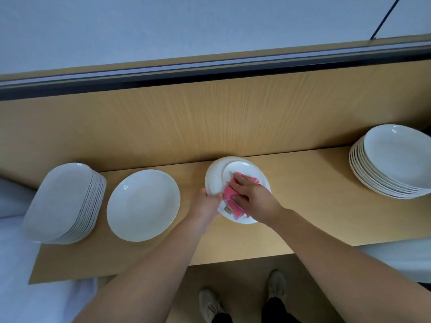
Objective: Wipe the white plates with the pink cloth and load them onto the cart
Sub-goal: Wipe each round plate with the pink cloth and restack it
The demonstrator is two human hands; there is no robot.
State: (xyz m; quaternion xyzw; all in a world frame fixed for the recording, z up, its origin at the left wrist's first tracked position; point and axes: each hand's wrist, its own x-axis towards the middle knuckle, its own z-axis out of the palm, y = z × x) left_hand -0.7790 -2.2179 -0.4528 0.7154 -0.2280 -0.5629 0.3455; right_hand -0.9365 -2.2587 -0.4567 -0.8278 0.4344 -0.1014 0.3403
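Observation:
A white plate (219, 176) lies tilted at the middle of the wooden shelf (303, 206). My left hand (206, 202) grips its near-left rim, thumb over the edge. My right hand (253, 194) presses the folded pink cloth (229, 191) flat onto the plate's face, fingers spread over it. A single white plate (143, 205) sits to the left. Further left stands a leaning stack of white plates (65, 201); another stack of white plates (394, 162) is at the far right. No cart is in view.
A wooden back panel (210, 117) rises behind the shelf, topped by a dark rail (210, 68). White fabric (14, 264) lies at the left below the shelf. My shoes (276, 285) show on the floor under the shelf's front edge.

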